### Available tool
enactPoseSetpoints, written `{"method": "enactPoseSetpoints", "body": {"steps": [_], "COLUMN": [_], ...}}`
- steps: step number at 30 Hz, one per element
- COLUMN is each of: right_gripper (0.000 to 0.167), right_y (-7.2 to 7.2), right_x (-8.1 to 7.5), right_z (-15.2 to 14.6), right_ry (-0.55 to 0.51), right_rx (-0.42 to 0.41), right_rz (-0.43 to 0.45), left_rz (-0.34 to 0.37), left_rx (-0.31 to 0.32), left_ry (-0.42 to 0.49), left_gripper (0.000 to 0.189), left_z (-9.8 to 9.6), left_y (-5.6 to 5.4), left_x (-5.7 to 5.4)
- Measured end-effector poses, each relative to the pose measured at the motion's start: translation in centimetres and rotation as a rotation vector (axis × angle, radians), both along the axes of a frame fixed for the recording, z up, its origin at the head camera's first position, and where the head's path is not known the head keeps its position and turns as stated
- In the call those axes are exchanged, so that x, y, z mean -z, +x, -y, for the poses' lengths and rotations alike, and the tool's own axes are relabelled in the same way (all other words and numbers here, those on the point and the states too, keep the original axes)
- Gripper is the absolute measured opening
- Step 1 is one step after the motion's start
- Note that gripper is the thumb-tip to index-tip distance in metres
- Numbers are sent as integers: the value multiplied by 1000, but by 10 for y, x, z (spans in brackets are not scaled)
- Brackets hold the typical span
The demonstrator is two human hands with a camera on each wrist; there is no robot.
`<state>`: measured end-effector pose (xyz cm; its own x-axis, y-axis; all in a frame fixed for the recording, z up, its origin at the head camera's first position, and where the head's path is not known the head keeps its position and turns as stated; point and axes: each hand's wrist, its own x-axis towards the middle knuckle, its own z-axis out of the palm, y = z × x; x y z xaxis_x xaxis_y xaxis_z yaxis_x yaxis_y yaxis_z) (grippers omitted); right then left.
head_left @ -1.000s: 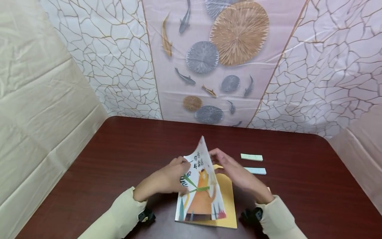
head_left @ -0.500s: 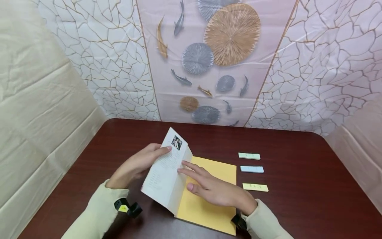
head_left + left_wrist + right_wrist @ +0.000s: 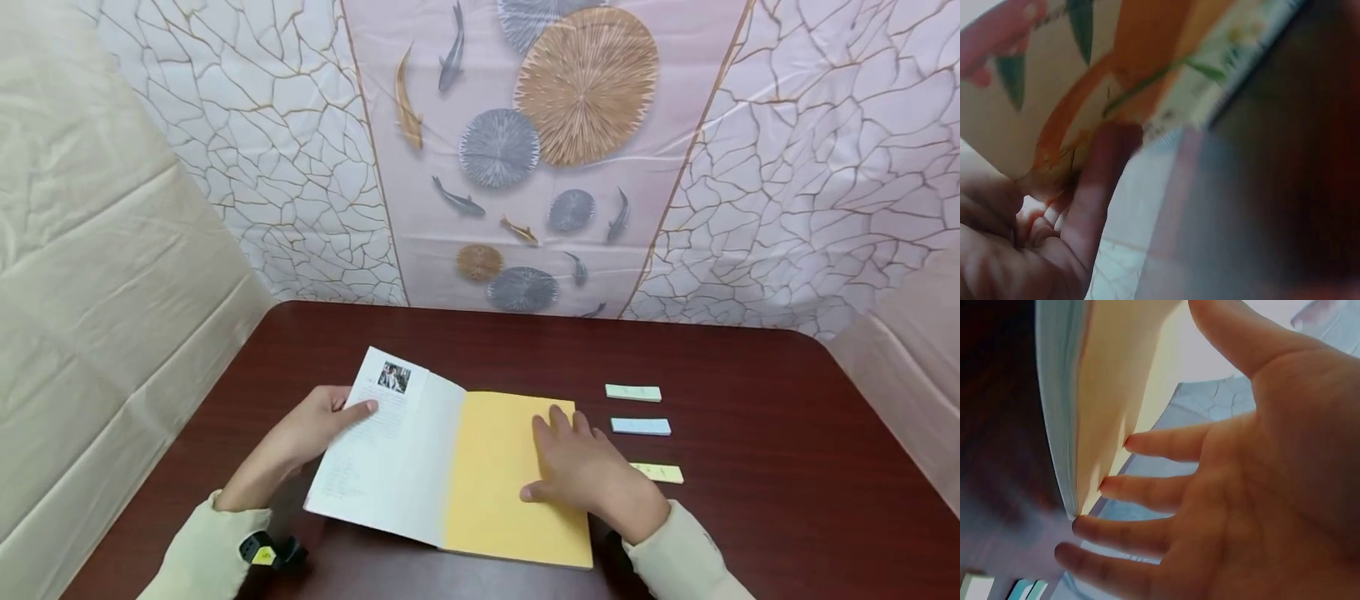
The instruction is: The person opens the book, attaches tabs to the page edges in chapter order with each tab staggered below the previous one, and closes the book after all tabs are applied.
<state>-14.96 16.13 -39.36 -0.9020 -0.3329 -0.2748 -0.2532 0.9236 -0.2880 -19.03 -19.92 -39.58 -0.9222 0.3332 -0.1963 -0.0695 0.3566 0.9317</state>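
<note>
An open book lies at the table's front middle, its white inner cover (image 3: 397, 467) raised on the left and a yellow page (image 3: 491, 475) flat on the right. My left hand (image 3: 311, 425) pinches the cover's left edge, thumb on the inner side, fingers underneath. From below, the left wrist view shows the cover's illustrated outer side (image 3: 1166, 37) against a finger. Over the yellow page's right part my right hand (image 3: 585, 467) lies with fingers spread. In the right wrist view its straight fingertips touch or nearly touch the page (image 3: 1122, 369).
Three small pads of sticky notes lie right of the book: green (image 3: 633, 392), blue (image 3: 641, 427) and yellow (image 3: 660, 473), the last partly behind my right wrist. A patterned cloth (image 3: 498, 225) hangs behind the dark wooden table (image 3: 772, 467).
The book's cover has been turned over from right to left and lowered outward. My right hand has left the cover's fold and moved right onto the yellow page.
</note>
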Motion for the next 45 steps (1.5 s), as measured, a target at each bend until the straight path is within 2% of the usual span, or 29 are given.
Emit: {"method": "enactPoseSetpoints", "body": {"steps": [3, 6, 8, 12, 14, 17, 19, 22, 25, 27, 30, 33, 38, 42, 45], "right_gripper": [100, 98, 95, 90, 89, 88, 90, 93, 97, 100, 102, 103, 106, 110, 115], "right_y": [-1, -2, -2, -4, -6, -8, -9, -9, -8, -7, -7, -10, -11, -12, -14], "right_x": [-1, -2, -2, 0, 0, 0, -1, 1, 6, 10, 16, 21, 17, 9, 7], "right_z": [-9, -15, -17, -16, -15, -13, -14, -19, -26, -29, -31, -28, -31, -38, -42], "right_ry": [10, 24, 34, 41, 40, 41, 42, 23, -1, -10, 0, 15, -31, -172, -219], "right_rx": [-9, -16, -26, -44, -55, -71, -81, -85, -76, -67, -66, -69, -79, 2, 82], "right_rz": [6, 5, -9, -42, -57, -75, -79, -79, -57, -46, -58, -78, -38, 42, 36], "left_rz": [-76, -139, -163, -225, -261, -319, -356, -367, -327, -291, -245, -215, -200, -200, -207], "left_rx": [-5, -27, -48, -71, -55, 11, 77, 183, 270, 299, 318, 326, 329, 337, 348], "left_ry": [-159, -359, -488, -703, -780, -840, -858, -819, -743, -704, -695, -710, -708, -705, -712], "left_gripper": [31, 28, 37, 67, 80, 88, 87, 82, 84, 89, 99, 105, 107, 107, 107], "left_z": [-1, -5, -8, -20, -27, -42, -55, -77, -99, -110, -122, -126, -128, -129, -131], "left_y": [0, -3, -4, -2, 1, 6, 10, 14, 16, 17, 19, 19, 20, 22, 22], "left_x": [10, 13, 13, 13, 14, 12, 10, 6, 2, 3, 5, 10, 14, 15, 15]}}
